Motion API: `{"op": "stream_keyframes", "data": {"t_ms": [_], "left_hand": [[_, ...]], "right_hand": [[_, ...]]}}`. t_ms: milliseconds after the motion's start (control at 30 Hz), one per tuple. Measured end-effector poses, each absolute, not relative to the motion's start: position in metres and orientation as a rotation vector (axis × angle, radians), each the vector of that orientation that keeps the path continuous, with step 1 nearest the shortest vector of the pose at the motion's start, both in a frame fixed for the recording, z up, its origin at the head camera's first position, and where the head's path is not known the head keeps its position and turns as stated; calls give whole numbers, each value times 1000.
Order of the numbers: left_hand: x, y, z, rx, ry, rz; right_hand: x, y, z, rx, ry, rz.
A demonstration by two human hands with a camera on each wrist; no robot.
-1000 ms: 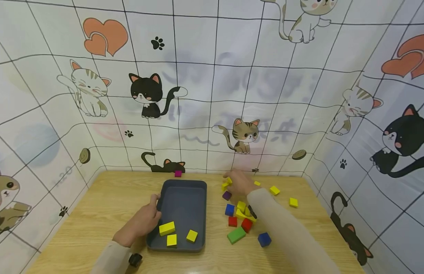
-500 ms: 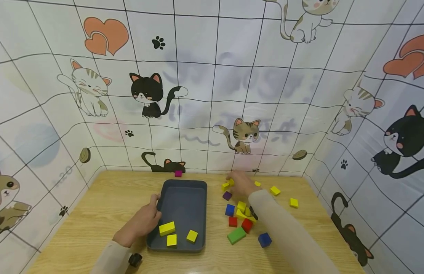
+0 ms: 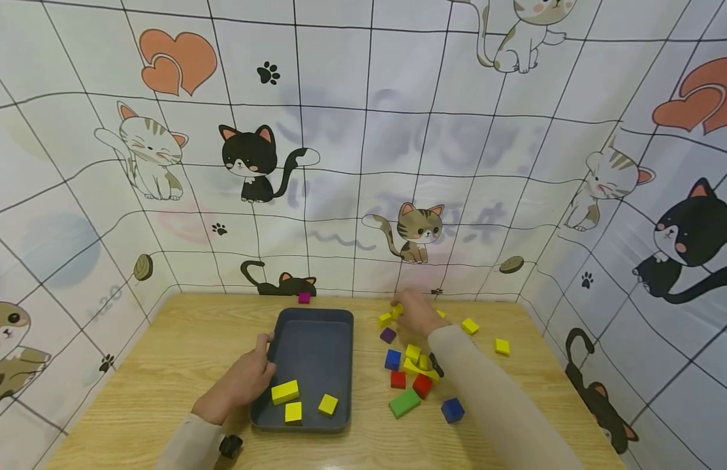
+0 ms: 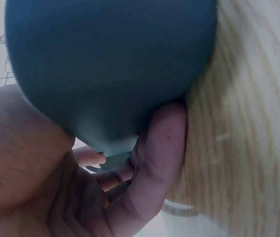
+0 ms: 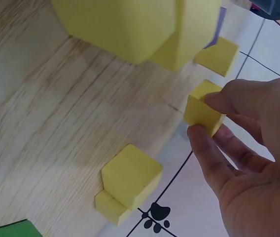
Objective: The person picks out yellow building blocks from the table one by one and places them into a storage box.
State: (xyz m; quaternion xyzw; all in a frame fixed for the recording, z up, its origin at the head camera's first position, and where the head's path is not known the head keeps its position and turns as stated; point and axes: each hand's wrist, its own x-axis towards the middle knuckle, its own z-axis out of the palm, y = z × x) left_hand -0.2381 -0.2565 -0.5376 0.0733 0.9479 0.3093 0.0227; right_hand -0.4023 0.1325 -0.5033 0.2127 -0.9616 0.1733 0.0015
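My left hand (image 3: 248, 377) grips the left side of a dark grey rectangular tray (image 3: 313, 352), thumb up at the rim. In the left wrist view fingers (image 4: 162, 148) curl against the tray's outer wall (image 4: 115, 59), close over the wood. Several yellow blocks (image 3: 285, 391) lie in the tray's near end. At the back of the table my right hand (image 3: 415, 313) pinches a small yellow cube (image 5: 202, 111) between thumb and fingertips. Another yellow block (image 3: 385, 320) lies just left of that cube, and a purple cube (image 3: 388, 335) sits nearer to me.
Below the right forearm are blue (image 3: 392, 359), red (image 3: 398, 379) and green (image 3: 405, 403) blocks with a yellow cluster (image 3: 416, 365). Another blue cube (image 3: 452, 410) lies nearest me. Yellow blocks (image 3: 470, 326) are scattered right. A magenta cube (image 3: 304, 297) stands behind the tray, by the cat-print backdrop.
My right hand has shifted slightly right with the yellow cube, widening its gap from the neighbouring yellow block. The left hand and tray have stayed put.
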Motion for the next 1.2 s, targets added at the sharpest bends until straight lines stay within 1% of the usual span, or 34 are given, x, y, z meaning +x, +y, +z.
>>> {"op": "stream_keyframes", "data": {"t_ms": [300,567,867,1033,1200], "left_hand": [[-236,-256,-535,174,2919,983],[-241,-261,-537,226,2988,968],[-242,-262,-535,250,3025,983],[-243,-262,-534,227,3017,958],[-244,-262,-536,204,3005,949]], "right_hand": [[-390,131,-489,655,-2933,621],[-371,122,-477,694,-2906,650],[-347,98,-471,858,-2869,560],[-330,82,-472,996,-2815,570],[-314,65,-474,1067,-2805,571]]}}
